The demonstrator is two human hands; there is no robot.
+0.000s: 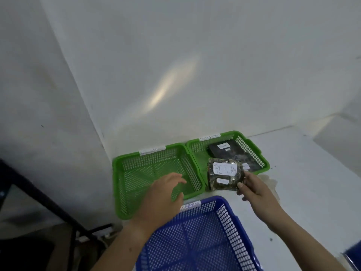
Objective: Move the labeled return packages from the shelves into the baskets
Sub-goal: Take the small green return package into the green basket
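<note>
My right hand (254, 189) grips a small dark crinkled package (224, 174) with a white label reading RETURN, held above the near edge of the right green basket (252, 141). That basket holds a black package (224, 150) with white labels and another dark one beside it. My left hand (166, 196) hovers with fingers spread over the left green basket (136, 173), which has nothing in it. A blue basket (205, 237) stands nearest me, with nothing inside.
All three baskets sit on a white table (302, 182) pushed against a white wall. A dark metal frame (48, 202) runs at the lower left, below the table edge. A blue object (353, 255) peeks in at the lower right corner.
</note>
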